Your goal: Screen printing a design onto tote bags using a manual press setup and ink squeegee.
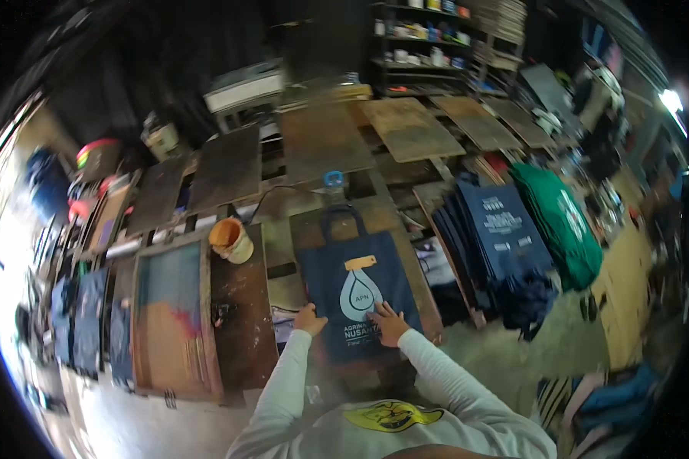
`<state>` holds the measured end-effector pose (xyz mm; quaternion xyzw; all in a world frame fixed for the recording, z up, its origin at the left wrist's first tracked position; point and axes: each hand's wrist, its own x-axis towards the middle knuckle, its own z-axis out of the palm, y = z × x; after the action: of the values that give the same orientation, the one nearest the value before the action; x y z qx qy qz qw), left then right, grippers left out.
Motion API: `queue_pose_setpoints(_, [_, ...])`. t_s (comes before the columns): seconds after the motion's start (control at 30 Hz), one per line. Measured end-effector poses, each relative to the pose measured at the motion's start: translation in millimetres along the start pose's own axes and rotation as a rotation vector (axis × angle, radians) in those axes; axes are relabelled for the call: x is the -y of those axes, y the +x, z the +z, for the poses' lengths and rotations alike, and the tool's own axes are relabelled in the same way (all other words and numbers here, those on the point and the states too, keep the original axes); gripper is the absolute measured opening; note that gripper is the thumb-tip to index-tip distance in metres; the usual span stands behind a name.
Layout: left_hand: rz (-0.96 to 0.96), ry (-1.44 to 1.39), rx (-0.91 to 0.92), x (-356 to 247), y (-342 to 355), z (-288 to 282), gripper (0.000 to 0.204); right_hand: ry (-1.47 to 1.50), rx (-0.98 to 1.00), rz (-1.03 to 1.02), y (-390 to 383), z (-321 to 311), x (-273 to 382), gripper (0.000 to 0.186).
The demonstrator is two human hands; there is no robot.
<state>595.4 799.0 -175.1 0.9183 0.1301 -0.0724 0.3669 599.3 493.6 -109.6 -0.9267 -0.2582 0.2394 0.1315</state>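
Note:
A dark navy tote bag [325, 268] lies flat on a wooden board in front of me, its handle loop pointing away. A pale blue drop-shaped print with white lettering covers its middle. Just above the drop is a small orange-tan strip [361, 263]. My left hand [310, 320] is at the bag's left edge, its fingers and thumb closed on the cloth. On the lower right of the print rests my right hand [391, 326], fingers spread and holding nothing.
Left of the bag stand an orange-stained white bucket [231, 240] and a framed printing screen [170, 314]. To the right lie piled navy bags [497, 226] and green bags [559, 222]. Several wooden boards [325, 138] line the far side. A blue-topped container [334, 182] sits beyond the handle.

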Motion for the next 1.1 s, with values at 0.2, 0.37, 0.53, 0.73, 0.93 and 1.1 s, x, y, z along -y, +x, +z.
queue_pose_setpoints(0.2, [0.041, 0.057, 0.157, -5, 34, -7, 0.037, -0.146, -0.262, 0.153, 9, 16, 54, 0.073])
queue_pose_setpoints(0.37, [-0.174, -0.144, 0.259, -6, 53, -21, 0.039, 0.073, -0.268, 0.169, 4, 36, 105, 0.073])
queue_pose_setpoints(0.53, [-0.053, -0.160, -0.033, -5, 111, -33, 0.050, -0.077, -0.296, 0.181, 6, 50, 113, 0.073])
queue_pose_setpoints(0.73, [-0.029, 0.085, -0.185, 13, 189, -30, 0.046, -0.126, -0.209, 0.157, 7, 52, 111, 0.089])
queue_pose_setpoints(0.93, [-0.099, 0.052, -0.304, 4, 193, -30, 0.035, -0.110, -0.225, 0.136, 5, 52, 111, 0.089])
queue_pose_setpoints(1.1, [-0.074, 0.019, -0.311, -9, 195, -41, 0.028, -0.133, -0.245, 0.132, 5, 55, 110, 0.088])
